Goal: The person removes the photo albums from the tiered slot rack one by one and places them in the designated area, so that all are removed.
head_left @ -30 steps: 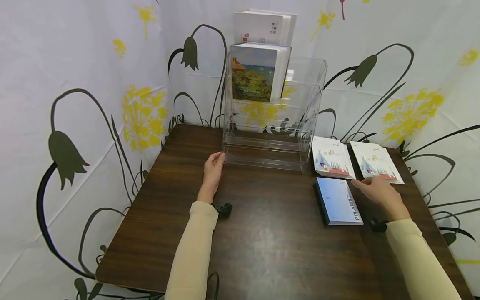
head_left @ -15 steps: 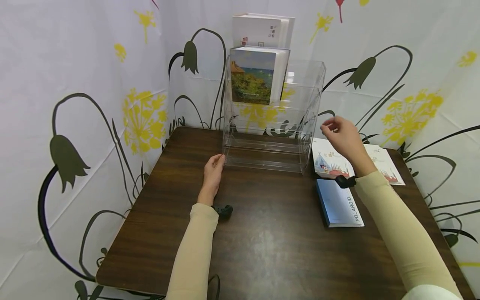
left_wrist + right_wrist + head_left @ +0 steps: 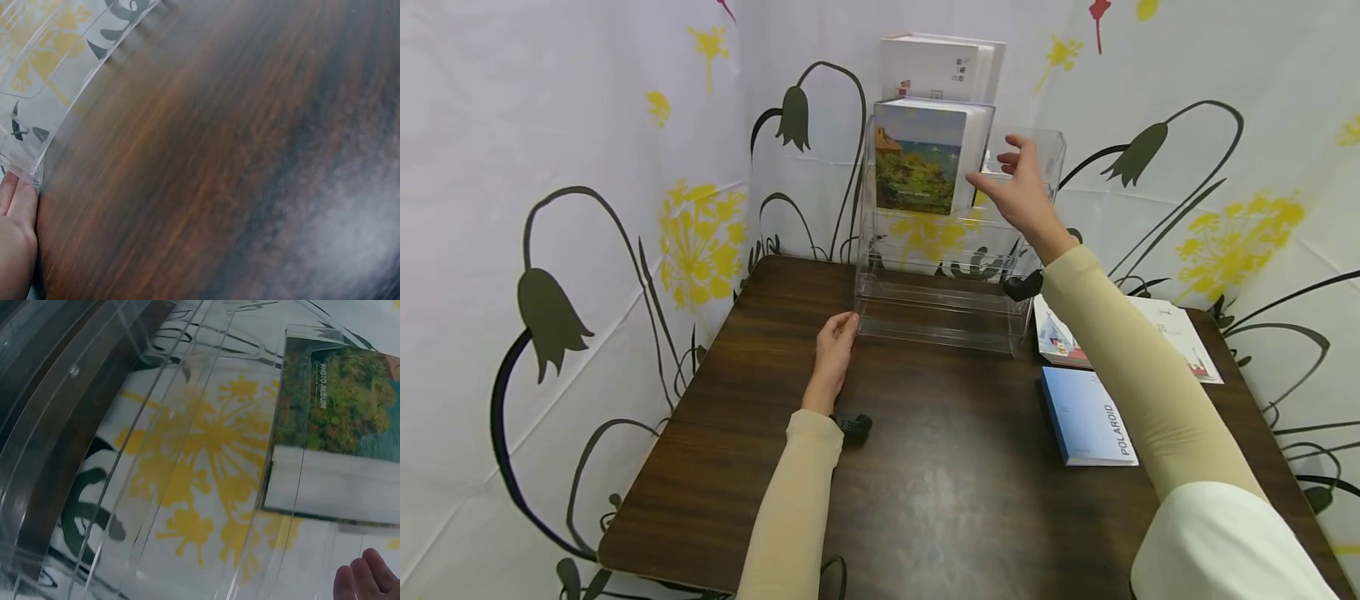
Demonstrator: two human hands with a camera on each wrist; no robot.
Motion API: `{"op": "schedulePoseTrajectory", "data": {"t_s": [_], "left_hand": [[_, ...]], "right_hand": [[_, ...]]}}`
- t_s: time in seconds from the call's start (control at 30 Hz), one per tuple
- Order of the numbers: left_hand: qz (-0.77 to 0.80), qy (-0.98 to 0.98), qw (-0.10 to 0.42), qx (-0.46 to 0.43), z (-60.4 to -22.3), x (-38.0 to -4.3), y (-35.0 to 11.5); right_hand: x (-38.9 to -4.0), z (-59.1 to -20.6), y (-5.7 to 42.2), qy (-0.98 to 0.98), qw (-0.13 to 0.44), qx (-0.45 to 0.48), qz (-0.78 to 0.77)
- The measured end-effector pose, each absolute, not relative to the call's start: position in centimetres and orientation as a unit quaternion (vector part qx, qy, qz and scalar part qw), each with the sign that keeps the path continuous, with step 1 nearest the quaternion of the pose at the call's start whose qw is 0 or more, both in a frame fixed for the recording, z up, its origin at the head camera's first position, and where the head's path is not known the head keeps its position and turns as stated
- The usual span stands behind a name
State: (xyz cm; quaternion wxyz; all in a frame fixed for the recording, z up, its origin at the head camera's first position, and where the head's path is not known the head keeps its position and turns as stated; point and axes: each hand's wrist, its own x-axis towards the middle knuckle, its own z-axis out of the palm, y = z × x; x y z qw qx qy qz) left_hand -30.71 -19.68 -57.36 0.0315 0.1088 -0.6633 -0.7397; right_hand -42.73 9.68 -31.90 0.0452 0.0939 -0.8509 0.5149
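Observation:
A clear acrylic tiered rack (image 3: 936, 337) stands at the back of the table. My left hand (image 3: 835, 348) is at its front left corner, fingertips touching the plastic; the left wrist view shows the fingers (image 3: 22, 203) lying straight along that corner. In the rack's upper left sits a photo album (image 3: 919, 162) with a painted landscape cover. My right hand (image 3: 1018, 185) is up beside that album's right edge, thumb and fingers spread apart and holding nothing. Behind and above it, a white album (image 3: 928, 71) sits in the rearmost tier.
Right of the rack, two white illustrated albums (image 3: 1180, 327) lie on the table, partly hidden by my right arm. A blue POLAROID album (image 3: 1084, 417) lies in front of them. A patterned curtain (image 3: 625, 150) hangs close behind the table (image 3: 910, 467).
My right hand has risen from beside the blue album, up and left past the white albums to the landscape album, its fingers spreading. The left hand stays at the rack corner.

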Motion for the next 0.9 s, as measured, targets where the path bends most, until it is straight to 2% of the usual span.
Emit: {"op": "schedulePoseTrajectory", "data": {"t_s": [0.4,0.7,0.9], "left_hand": [[-0.74,-0.663,0.039,0.1,-57.6,-30.9,-19.8],[-0.736,-0.67,0.034,0.092,-57.3,-30.9,-19.8],[-0.74,-0.665,0.03,0.099,-57.4,-30.9,-19.9]], "right_hand": [[-44.9,-31.4,6.7,-0.814,0.06,0.105,0.568],[-45.3,-31.2,6.6,-0.713,0.003,0.11,0.692],[-45.0,-31.1,5.9,-0.677,0.002,0.118,0.727]]}}
